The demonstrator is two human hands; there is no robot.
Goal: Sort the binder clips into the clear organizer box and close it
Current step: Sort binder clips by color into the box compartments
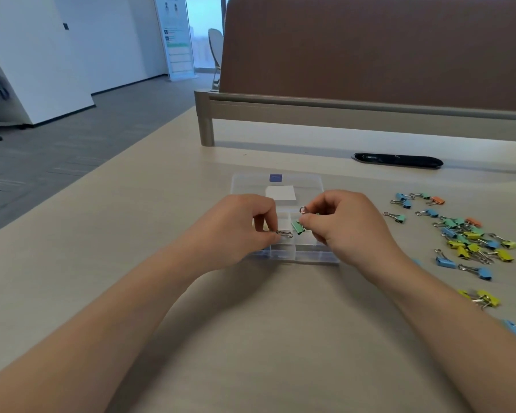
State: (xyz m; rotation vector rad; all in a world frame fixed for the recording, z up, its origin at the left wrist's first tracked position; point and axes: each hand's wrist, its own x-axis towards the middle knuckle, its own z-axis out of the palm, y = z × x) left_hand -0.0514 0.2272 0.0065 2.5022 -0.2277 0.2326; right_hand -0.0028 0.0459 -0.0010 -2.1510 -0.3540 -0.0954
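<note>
We hold a green binder clip [298,227] between our two hands, just above the compartments of the clear organizer box [316,255]. Our right hand [344,226] pinches the clip's green body and its upturned wire handle, fingers closed tight around it. Our left hand [239,228] pinches the clip's other wire handle [284,233] between thumb and fingertips, also closed. The box sits on the tabletop [251,338] under both hands, its lid [276,182] lying open flat beyond our knuckles, with a white label and a small blue latch on it. What lies in the compartments under the hands we cannot tell. To the outside of our right hand, well apart from the box, a loose pile of binder clips [471,238] in blue, green, yellow and orange is scattered over the tabletop. Beyond that hand lies a black cable slot [397,160].
</note>
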